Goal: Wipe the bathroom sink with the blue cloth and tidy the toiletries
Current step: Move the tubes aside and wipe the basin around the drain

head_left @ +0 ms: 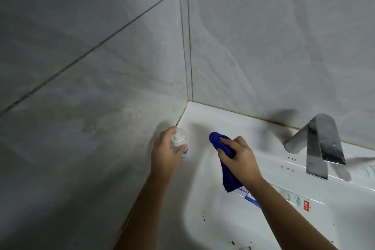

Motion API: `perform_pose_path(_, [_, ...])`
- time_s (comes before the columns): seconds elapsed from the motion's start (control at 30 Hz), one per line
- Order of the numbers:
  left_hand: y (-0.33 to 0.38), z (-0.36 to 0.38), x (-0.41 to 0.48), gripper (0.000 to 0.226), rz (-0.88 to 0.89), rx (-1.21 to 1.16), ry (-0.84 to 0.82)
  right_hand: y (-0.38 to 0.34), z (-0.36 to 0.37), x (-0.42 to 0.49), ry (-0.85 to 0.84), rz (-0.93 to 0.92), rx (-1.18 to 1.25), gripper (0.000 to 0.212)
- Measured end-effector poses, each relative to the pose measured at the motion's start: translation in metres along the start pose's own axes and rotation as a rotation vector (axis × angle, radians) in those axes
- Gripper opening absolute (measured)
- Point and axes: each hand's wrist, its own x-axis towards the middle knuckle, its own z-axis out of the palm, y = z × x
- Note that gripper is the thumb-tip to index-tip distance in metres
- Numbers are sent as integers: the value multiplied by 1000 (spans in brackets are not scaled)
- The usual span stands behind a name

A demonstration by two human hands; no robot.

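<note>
Landmark: the metal faucet [316, 144] stands on the back ledge of the white sink [213, 219].
Left hand [165, 153]: it is far to the left of the faucet, near the corner where the two walls meet. My fingers and thumb are curled round a small clear bottle [179, 142].
Small clear bottle: it is upright, with a white top and a blue mark on the label, at the end of the ledge farthest from the faucet. I cannot tell if its bottom touches the ledge.
Right hand [238, 157]: it is between the bottle and the faucet. My fingers are bent over the blue cloth [229, 178] and grip it.
Blue cloth: it is bunched under my fingers, left of the faucet. Its loose end lies toward me, down the inner slope of the sink.
Tube [292, 198]: a white tube with green and red print lies along the rim in front of the faucet, partly hidden under my right forearm.
Dark spots [203, 219]: some small ones are in the basin, in front and to the left of the faucet.
Wall tiles [91, 87]: grey, behind the faucet and along the left side.
</note>
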Motion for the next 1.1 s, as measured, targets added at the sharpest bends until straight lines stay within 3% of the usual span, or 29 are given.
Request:
perform_pose_path(0.57, [-9, -8, 10, 57, 81, 78, 28, 14, -4, -23, 22, 74, 30, 35])
perform_pose_path(0.83, [-1, -11, -35, 41, 390, 255, 274, 46, -23, -61, 111, 158, 66, 36])
perform_pose_path(0.93, [1, 18, -53, 36, 473, 205, 55, 68, -35, -81, 151, 259, 57, 38])
perform_pose_path(1.1, [-22, 86, -64, 35, 329, 138, -423, 99, -54, -108, 231, 423, 26, 38])
